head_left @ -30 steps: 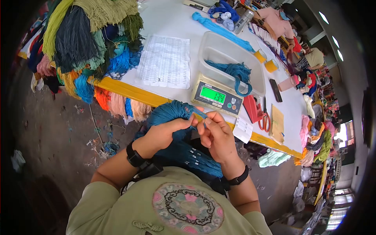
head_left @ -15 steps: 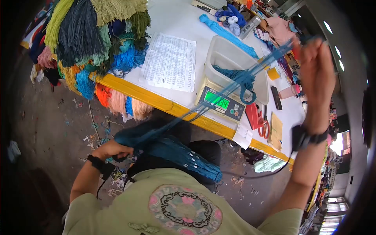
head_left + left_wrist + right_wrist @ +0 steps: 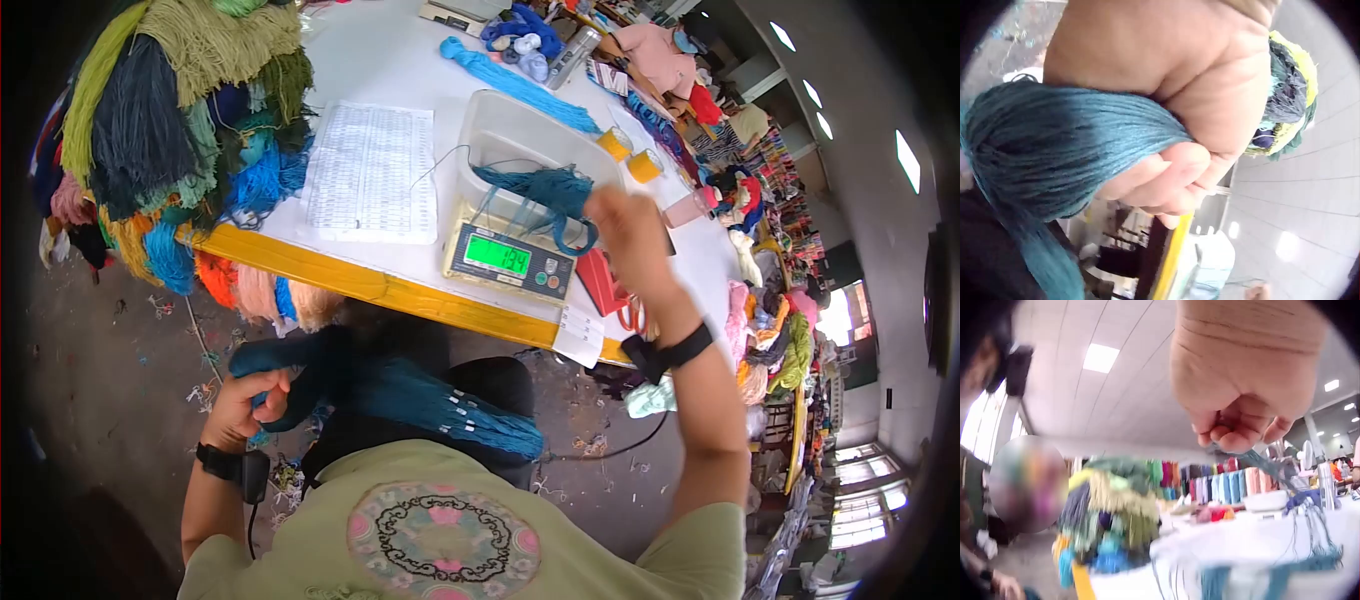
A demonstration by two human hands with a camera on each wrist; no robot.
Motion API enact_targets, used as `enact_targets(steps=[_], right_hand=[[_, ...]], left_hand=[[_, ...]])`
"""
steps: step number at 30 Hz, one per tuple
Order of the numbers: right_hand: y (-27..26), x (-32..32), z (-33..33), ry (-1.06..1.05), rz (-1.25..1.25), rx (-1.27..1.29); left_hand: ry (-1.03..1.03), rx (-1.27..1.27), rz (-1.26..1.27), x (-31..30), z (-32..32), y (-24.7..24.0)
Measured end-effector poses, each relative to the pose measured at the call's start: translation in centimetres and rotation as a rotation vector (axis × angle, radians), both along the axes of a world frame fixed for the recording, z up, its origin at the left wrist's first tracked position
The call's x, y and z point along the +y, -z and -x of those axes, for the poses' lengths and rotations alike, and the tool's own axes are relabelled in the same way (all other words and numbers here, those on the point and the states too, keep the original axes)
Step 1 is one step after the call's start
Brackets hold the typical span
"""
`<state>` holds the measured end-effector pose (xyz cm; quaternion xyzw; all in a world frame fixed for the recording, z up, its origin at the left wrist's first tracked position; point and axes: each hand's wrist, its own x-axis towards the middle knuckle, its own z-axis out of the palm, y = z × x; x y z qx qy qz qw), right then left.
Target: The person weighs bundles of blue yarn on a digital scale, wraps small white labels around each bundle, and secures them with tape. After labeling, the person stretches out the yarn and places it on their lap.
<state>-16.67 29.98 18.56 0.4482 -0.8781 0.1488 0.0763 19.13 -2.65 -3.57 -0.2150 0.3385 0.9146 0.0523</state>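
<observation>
Low on the left, my left hand (image 3: 255, 400) grips a thick teal yarn skein (image 3: 1079, 147), fingers curled round its narrowed end. More of this teal yarn (image 3: 450, 405) lies across the lap, with small white marks along it. My right hand (image 3: 632, 235), blurred, hovers at the right side of a clear plastic tub (image 3: 480, 115). In the right wrist view its curled fingers pinch a few loose teal strands (image 3: 1266, 465). Loose teal yarn (image 3: 530, 185) lies in the tub, one loop hanging over the front rim. The tub stands on a digital scale (image 3: 510, 262) with a lit green display.
A printed sheet (image 3: 370, 170) lies left of the scale, beside a tall pile of coloured yarn (image 3: 160, 110). Red-handled scissors (image 3: 628, 312), yellow spools (image 3: 644, 165) and a light-blue skein (image 3: 515, 85) are on the table. Another person (image 3: 655, 60) is at the far side.
Both hands were together at the skein. The right hand drew strands out to the upper right, then came back down beside the tub. The left hand moved left with the skein.
</observation>
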Motion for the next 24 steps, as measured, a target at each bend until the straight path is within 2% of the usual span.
enact_targets(steps=[1,2,3,5,7,8,9,11,13,17,18,21,22,23,24], right_hand=[[2.8,0.8,-1.0,-0.051,0.044,0.335],[4.6,2.1,-1.3,-0.032,0.031,0.319],[5.0,2.5,-2.2,-0.027,0.031,0.321],[5.9,2.8,-4.1,0.016,0.144,0.372],[6.6,3.3,-4.7,0.067,0.128,0.340],[6.7,3.2,-4.9,0.094,0.176,0.338],[6.7,3.3,-5.1,0.122,0.223,0.335],[6.6,3.2,-4.8,0.128,0.224,0.332],[6.7,2.5,-4.6,0.092,0.236,0.331],[8.0,1.2,-4.9,0.174,0.111,0.426],[8.4,0.8,-5.4,0.111,0.158,0.492],[10.1,0.6,-10.3,-0.192,0.101,0.198],[10.3,0.7,-12.3,-0.322,0.011,-0.063],[9.5,1.0,-14.8,-0.313,-0.175,-0.246],[8.8,1.2,-16.2,-0.289,-0.213,-0.346]], left_hand=[[-0.029,0.160,-0.146,0.4,0.4,-1.5],[0.044,0.420,-0.252,1.0,1.2,-3.2],[0.049,0.422,-0.252,2.1,2.2,-6.1],[0.032,0.675,-0.355,4.9,3.9,-11.3],[0.148,0.775,-0.287,5.8,5.2,-11.8],[0.193,0.801,-0.127,5.7,5.4,-11.0],[0.352,0.801,0.018,5.3,6.1,-10.9],[0.420,0.804,0.222,6.7,7.3,-12.1],[0.435,0.809,0.256,8.4,8.4,-12.8],[0.401,0.765,0.337,10.3,9.9,-12.3],[0.354,0.764,0.383,10.7,10.1,-12.2],[0.292,0.717,0.484,11.9,10.9,-13.8],[0.341,0.788,0.802,11.9,11.7,-14.4],[0.391,0.855,1.120,12.2,12.5,-14.7],[0.291,1.021,1.397,13.0,13.5,-13.7]])
